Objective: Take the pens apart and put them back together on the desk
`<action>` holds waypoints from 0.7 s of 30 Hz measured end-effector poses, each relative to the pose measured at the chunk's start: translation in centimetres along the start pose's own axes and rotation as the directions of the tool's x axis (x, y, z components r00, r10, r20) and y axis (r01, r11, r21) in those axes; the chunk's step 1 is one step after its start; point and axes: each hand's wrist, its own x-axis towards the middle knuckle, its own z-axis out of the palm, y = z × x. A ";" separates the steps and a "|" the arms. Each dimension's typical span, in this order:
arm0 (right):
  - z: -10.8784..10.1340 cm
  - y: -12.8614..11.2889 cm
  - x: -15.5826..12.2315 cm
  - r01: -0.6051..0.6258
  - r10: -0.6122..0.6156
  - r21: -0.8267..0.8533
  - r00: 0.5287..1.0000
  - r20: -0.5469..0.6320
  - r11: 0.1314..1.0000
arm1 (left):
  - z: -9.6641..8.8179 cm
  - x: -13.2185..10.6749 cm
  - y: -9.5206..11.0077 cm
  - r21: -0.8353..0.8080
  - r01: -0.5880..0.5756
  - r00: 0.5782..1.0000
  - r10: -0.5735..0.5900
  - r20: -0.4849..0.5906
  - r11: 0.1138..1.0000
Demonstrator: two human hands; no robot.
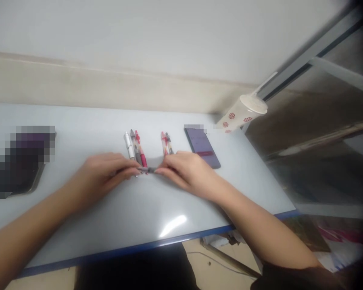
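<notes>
Pale grey tabletop (pixel 124 241) with a blue edge held everything. At the far left lay a dark flat thing (pixel 21 161) (it was too blurry to tell what it was). The left hand (pixel 104 173) was nearly shut and pinched one end of a thin dark grey pen (pixel 147 170). The right hand (pixel 184 171) pinched the other end the same way. Behind them lay three pens, white, grey and red (pixel 134 149), then two more pens, red and grey (pixel 167 143), all out of the hands. Further right were a flat purple phone (pixel 202 147) and a white cup with red flowers (pixel 240 112).

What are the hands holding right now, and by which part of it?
The left hand and right hand pinch a slim dark pen in their fingers, one at each end, its middle showing between them.
</notes>
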 end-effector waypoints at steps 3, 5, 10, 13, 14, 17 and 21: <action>-0.2 0.1 0.1 -0.073 0.073 0.011 0.996 0.042 0.997 | 0.0 0.0 0.1 0.041 -0.029 1.000 0.028 0.008 0.999; -0.4 0.1 0.1 -0.076 0.073 0.087 0.997 0.033 0.993 | 0.0 0.0 0.1 0.059 -0.029 1.000 0.029 -0.003 0.998; -0.3 -0.3 0.1 0.031 -0.034 0.110 0.999 0.029 0.993 | -0.3 0.0 0.4 0.083 -0.054 0.998 0.057 -0.040 0.995; -0.3 -0.6 -0.1 0.014 -0.018 0.140 0.999 0.026 0.990 | -0.4 0.0 0.4 0.061 -0.042 0.995 0.047 -0.084 0.997; -0.4 -0.7 -0.2 0.013 -0.017 0.144 0.999 0.029 0.989 | -0.4 0.0 0.4 0.049 -0.031 0.995 0.036 -0.092 0.998; -0.4 -0.7 -0.2 0.044 -0.048 0.100 0.998 0.039 0.994 | -0.3 0.0 0.5 0.031 -0.033 0.995 0.036 -0.092 0.999; -0.1 -0.5 0.0 0.070 -0.071 0.012 0.995 0.070 0.997 | -0.2 0.1 0.6 0.070 -0.133 0.986 0.139 -0.090 0.989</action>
